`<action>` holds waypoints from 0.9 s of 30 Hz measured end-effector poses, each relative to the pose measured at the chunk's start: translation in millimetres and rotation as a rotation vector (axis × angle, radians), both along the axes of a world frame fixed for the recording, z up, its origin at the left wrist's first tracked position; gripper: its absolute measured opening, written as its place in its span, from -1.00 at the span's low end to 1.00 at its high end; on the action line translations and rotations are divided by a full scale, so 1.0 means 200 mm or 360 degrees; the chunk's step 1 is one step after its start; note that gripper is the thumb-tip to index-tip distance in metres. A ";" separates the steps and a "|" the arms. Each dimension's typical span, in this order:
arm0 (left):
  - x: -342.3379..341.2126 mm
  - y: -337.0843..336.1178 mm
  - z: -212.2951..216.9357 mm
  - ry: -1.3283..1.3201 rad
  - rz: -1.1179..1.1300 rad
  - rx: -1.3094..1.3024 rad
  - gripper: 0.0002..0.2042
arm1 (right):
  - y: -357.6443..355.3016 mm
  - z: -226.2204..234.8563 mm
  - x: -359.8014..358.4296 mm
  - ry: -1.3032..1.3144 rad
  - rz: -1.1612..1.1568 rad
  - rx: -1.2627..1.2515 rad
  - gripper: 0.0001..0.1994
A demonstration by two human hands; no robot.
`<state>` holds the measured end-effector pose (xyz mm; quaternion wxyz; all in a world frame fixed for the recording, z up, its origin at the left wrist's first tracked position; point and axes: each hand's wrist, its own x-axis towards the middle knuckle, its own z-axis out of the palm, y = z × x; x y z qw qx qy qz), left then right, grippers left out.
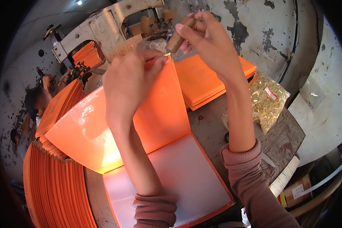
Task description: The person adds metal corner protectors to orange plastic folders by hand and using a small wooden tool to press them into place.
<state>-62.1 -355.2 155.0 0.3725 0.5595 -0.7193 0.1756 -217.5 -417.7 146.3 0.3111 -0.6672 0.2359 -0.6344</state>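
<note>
A smooth, glossy folder (165,106) gleams amid a dull, wooden-looking handle (180,36), ribbed cloth sleeves (242,156), shiny metallic pieces (265,106) in a crinkled plastic bag (283,94) and a rough, flaking wall (254,17).

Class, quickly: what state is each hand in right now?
Left hand: closed, pinching the raised orange cover near its top corner.
Right hand: closed, holding a wooden-handled tool.

A workshop: flaking wall (250,19), heavy metal machine frame (89,32), stacked orange folders (59,186), bag of gold-coloured fittings (270,100).
</note>
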 end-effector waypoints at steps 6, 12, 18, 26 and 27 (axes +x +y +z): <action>0.01 -0.03 -0.02 -0.0021 -0.0057 -0.0051 -0.85 | -0.02 0.02 -0.03 -0.0258 0.0045 -0.0186 -0.91; 0.00 -0.01 0.00 0.0041 -0.0127 0.0027 -0.85 | 0.00 0.04 -0.08 -0.0119 0.0266 -0.0087 -0.90; 0.01 -0.01 -0.01 0.0060 -0.0116 0.0017 -0.85 | 0.01 0.03 -0.06 0.0068 0.0431 0.0185 -0.89; 0.00 -0.01 -0.01 0.0036 -0.0162 -0.0019 -0.86 | -0.03 0.02 -0.02 -0.0296 -0.0050 -0.0113 -0.78; 0.00 -0.01 0.00 0.0017 -0.0124 -0.0001 -0.86 | -0.01 0.01 -0.04 -0.0295 -0.0055 -0.0115 -0.78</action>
